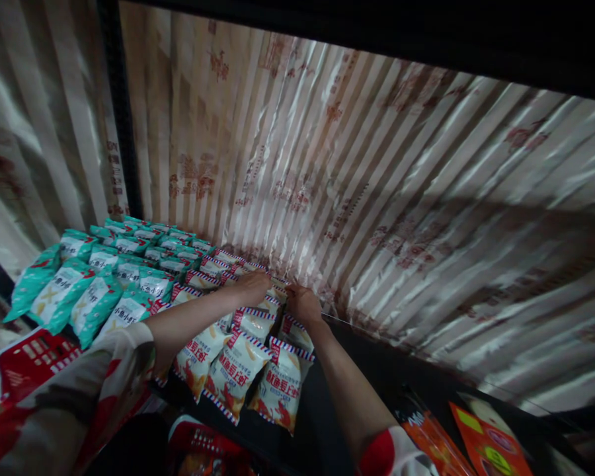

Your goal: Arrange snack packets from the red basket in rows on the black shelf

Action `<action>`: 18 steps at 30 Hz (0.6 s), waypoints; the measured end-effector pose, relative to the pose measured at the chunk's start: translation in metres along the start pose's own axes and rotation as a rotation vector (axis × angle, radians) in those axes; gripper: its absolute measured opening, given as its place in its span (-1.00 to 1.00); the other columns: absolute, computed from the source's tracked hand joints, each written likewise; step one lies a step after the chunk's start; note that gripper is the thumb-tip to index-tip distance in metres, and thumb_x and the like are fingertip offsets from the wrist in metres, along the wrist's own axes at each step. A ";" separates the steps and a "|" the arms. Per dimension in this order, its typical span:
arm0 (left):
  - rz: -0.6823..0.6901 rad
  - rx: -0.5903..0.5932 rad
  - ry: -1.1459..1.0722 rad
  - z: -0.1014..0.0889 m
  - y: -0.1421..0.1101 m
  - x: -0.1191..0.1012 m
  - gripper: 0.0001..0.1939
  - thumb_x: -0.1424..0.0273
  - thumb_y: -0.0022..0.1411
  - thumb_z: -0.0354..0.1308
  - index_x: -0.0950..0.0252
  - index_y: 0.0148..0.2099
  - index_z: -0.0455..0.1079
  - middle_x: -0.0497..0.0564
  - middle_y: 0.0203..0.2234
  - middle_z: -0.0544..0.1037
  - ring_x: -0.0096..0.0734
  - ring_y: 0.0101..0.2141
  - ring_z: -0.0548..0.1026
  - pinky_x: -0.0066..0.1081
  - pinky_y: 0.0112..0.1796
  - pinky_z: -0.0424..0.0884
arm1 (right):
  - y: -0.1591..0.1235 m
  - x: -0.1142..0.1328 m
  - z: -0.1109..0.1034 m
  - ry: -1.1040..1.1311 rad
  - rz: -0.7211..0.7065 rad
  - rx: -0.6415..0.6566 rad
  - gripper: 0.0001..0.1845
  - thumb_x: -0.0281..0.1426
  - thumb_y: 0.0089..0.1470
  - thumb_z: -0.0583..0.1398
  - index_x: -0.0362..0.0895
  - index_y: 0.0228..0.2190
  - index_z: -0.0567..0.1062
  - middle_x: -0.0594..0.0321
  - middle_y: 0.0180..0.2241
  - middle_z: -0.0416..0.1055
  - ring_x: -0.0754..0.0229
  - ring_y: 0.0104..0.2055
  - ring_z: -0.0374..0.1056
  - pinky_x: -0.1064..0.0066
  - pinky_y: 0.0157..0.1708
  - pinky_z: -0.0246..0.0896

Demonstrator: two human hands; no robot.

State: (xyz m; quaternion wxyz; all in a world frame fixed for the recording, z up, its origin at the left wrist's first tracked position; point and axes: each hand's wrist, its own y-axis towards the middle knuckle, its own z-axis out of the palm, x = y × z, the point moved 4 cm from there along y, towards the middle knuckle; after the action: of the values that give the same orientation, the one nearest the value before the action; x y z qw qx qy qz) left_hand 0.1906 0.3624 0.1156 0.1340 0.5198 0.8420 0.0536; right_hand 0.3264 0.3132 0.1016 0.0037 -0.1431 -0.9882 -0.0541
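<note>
Many white bags (pixel 238 367) on a dark shelf (pixel 381 363)

Your left hand (pixel 252 287) is over the back rows of the white bags; your right hand (pixel 304 305) is just beside it, at their right edge. Your fingers look curled, but whether they pinch a bag cannot be told in this dim view. Teal bags (pixel 96 301) stand in rows to the left. Behind everything hangs creased foil (pixel 347 172). One red basket (pixel 34 363) sits at lower left, orange packets (pixel 490 443) at lower right.
</note>
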 end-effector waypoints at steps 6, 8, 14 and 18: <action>-0.024 0.090 0.098 0.010 0.015 0.012 -0.88 0.59 0.00 0.16 0.32 -0.42 0.49 0.08 -0.46 0.55 -0.30 -0.30 0.47 -0.45 -0.27 0.35 | 0.009 -0.005 0.007 -0.038 -0.050 0.046 -0.63 -0.30 0.19 -0.05 0.01 -0.10 0.46 0.19 -0.20 0.50 0.12 -0.05 0.31 0.42 -0.17 0.18; -0.015 0.100 0.114 0.011 0.017 0.016 -0.87 0.60 -0.01 0.16 0.32 -0.41 0.50 0.08 -0.44 0.55 -0.29 -0.28 0.46 -0.44 -0.24 0.34 | 0.014 -0.002 0.010 -0.047 -0.069 0.070 -0.63 -0.32 0.18 -0.04 0.01 -0.08 0.45 0.19 -0.20 0.50 0.12 -0.03 0.30 0.41 -0.14 0.17; 0.025 0.126 0.193 0.012 0.019 0.025 -0.84 0.61 0.00 0.13 0.33 -0.38 0.51 0.08 -0.46 0.55 -0.30 -0.25 0.44 -0.41 -0.13 0.27 | 0.026 0.009 0.012 -0.063 -0.095 0.128 -0.61 -0.31 0.15 -0.02 -0.05 -0.04 0.43 0.14 -0.14 0.48 0.12 -0.02 0.30 0.38 -0.08 0.14; 0.047 0.091 0.203 0.015 0.019 0.033 -0.87 0.57 0.02 0.13 0.32 -0.45 0.50 0.06 -0.50 0.55 -0.32 -0.28 0.43 -0.42 -0.15 0.26 | 0.032 0.015 0.015 -0.066 -0.081 0.159 -0.62 -0.26 0.13 -0.01 -0.04 -0.11 0.47 0.13 -0.15 0.48 0.10 -0.08 0.35 0.38 -0.18 0.18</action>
State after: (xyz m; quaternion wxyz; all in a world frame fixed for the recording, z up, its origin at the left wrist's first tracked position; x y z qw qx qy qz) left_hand 0.1969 0.3995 0.1000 0.0230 0.5367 0.8405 0.0706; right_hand 0.3216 0.3494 0.0904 -0.0197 -0.1042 -0.9939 0.0293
